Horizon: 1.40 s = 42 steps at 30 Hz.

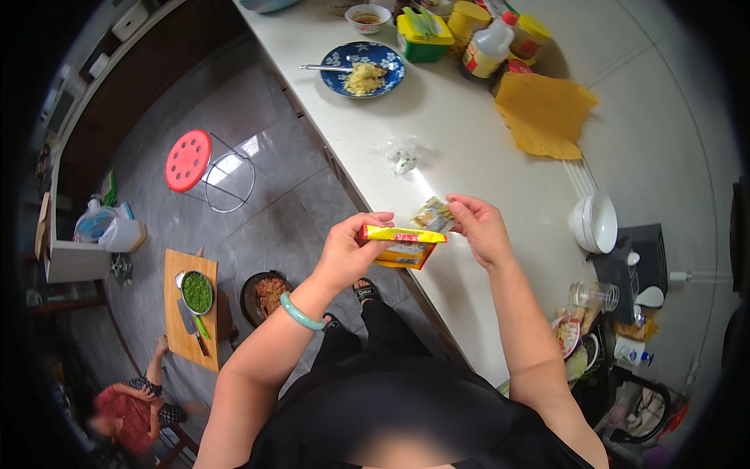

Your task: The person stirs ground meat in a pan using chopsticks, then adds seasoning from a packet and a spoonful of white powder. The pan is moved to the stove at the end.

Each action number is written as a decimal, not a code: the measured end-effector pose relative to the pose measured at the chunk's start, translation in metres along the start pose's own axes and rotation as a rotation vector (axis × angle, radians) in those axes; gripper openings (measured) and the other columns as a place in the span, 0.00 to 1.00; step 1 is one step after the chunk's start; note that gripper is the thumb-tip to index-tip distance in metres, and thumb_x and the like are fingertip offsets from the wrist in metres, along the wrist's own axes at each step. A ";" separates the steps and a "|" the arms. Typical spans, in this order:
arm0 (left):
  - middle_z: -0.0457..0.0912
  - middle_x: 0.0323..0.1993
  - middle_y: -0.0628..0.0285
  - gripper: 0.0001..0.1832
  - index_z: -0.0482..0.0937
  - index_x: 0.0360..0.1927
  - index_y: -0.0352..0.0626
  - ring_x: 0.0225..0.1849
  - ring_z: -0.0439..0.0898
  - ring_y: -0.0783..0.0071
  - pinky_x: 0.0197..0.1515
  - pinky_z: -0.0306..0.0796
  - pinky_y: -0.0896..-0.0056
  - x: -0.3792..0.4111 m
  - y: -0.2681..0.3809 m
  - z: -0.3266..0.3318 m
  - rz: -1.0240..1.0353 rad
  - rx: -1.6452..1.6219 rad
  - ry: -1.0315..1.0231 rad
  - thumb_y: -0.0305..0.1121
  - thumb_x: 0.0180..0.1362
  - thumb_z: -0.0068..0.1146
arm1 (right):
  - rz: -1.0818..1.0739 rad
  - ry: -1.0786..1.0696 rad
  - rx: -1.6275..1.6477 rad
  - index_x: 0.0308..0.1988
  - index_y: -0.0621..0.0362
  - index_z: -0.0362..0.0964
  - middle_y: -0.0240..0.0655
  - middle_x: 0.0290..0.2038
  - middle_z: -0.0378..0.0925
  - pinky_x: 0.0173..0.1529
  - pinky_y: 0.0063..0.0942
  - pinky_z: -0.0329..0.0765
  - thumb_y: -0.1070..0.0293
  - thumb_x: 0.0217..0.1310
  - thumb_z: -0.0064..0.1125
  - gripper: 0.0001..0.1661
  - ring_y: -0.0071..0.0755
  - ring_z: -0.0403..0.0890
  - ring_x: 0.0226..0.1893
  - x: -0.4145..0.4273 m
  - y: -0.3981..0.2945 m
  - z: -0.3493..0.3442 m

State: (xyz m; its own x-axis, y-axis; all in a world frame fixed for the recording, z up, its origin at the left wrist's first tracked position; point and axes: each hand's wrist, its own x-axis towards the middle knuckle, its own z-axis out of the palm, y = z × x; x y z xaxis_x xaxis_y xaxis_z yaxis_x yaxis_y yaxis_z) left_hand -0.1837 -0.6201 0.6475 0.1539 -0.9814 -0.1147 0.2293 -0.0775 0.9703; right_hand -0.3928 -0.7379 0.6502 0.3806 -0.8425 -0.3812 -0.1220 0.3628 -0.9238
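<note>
My left hand, with a pale green bangle at its wrist, grips a yellow and red plastic packet near the counter's front edge. Between the thumb and fingers of my right hand is a small printed sachet, just above the packet's upper edge. The sachet's contents are too small to tell. Beyond both hands, a crumpled clear plastic bag lies on the white countertop. Farther back sits a blue floral plate of chopped pale yellow food, a metal spoon resting in it.
Bottles and tubs, including a red-capped bottle, stand at the back beside yellow paper. White bowls are stacked at right. On the floor are a red stool and a pan of meat. A person sits at lower left.
</note>
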 end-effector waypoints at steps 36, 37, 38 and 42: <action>0.79 0.32 0.65 0.11 0.75 0.43 0.36 0.36 0.77 0.82 0.40 0.71 0.80 -0.299 -0.182 -0.265 0.248 0.369 1.224 0.22 0.56 0.58 | 0.074 -1.270 -0.486 0.32 0.60 0.68 0.23 0.26 0.69 0.33 0.17 0.67 0.60 0.67 0.49 0.15 0.14 0.66 0.29 -0.018 0.231 0.430; 0.79 0.31 0.66 0.09 0.76 0.40 0.37 0.34 0.77 0.82 0.38 0.71 0.80 -0.299 -0.196 -0.269 0.220 0.260 1.267 0.24 0.56 0.58 | 0.047 -1.293 -0.460 0.34 0.61 0.70 0.24 0.27 0.70 0.33 0.18 0.68 0.59 0.66 0.50 0.15 0.15 0.68 0.29 -0.015 0.244 0.437; 0.80 0.29 0.67 0.07 0.77 0.38 0.37 0.33 0.77 0.82 0.37 0.71 0.80 -0.300 -0.210 -0.274 0.191 0.161 1.307 0.25 0.56 0.59 | 0.023 -1.292 -0.453 0.36 0.62 0.71 0.26 0.27 0.71 0.33 0.19 0.70 0.59 0.65 0.51 0.16 0.17 0.70 0.30 -0.012 0.257 0.442; 0.79 0.28 0.68 0.04 0.76 0.35 0.37 0.31 0.75 0.84 0.36 0.70 0.80 -0.295 -0.267 -0.297 0.218 -0.047 1.307 0.27 0.59 0.56 | -0.202 -1.357 -0.444 0.45 0.63 0.75 0.33 0.33 0.76 0.39 0.22 0.73 0.66 0.60 0.57 0.15 0.22 0.76 0.35 0.005 0.304 0.458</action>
State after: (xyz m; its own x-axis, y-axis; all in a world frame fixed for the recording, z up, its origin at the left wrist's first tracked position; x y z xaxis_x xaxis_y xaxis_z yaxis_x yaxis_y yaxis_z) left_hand -0.0053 -0.2579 0.3587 0.9913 -0.0804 -0.1037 0.1110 0.0915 0.9896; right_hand -0.0082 -0.4496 0.3831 0.9565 0.2497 -0.1511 -0.1355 -0.0787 -0.9877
